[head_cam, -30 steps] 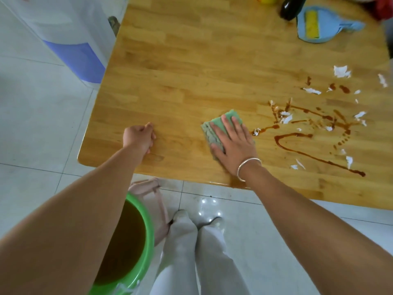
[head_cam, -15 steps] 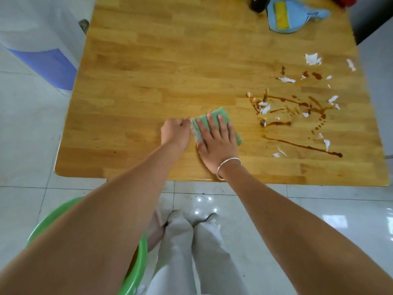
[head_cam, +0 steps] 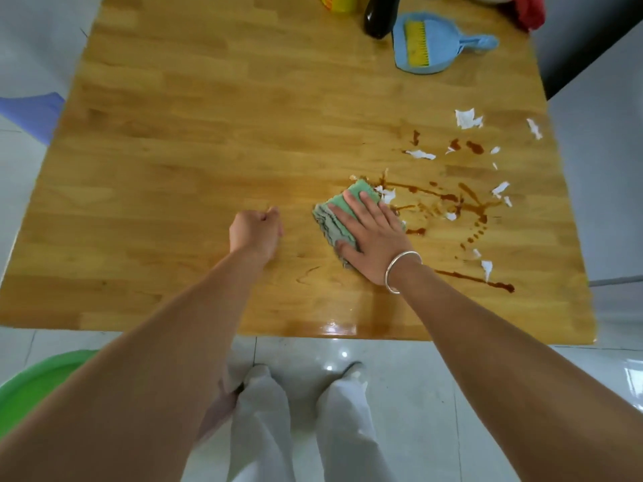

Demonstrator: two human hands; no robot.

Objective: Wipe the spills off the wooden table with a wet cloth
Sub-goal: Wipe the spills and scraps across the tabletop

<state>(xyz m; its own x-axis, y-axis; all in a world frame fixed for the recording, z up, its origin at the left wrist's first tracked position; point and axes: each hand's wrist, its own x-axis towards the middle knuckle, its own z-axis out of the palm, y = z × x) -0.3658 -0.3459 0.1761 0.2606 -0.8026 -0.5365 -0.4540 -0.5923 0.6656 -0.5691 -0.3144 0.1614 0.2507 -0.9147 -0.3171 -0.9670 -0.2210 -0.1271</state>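
Head view, looking down at a glossy wooden table [head_cam: 208, 140] of jointed planks; the right hand [head_cam: 374, 243] is lying flat, fingers spread, pressing on a folded green cloth [head_cam: 335, 217] with soft layered edges; the cloth is touching the near-left end of the brown spills [head_cam: 452, 203], thin sticky streaks dotted with torn white paper scraps [head_cam: 468, 118]; left of the cloth, the left hand [head_cam: 255, 231] is resting on the wood, fingers curled into a loose fist; beyond the spills, a blue plastic dustpan [head_cam: 442, 40] is lying with a yellow brush inside.
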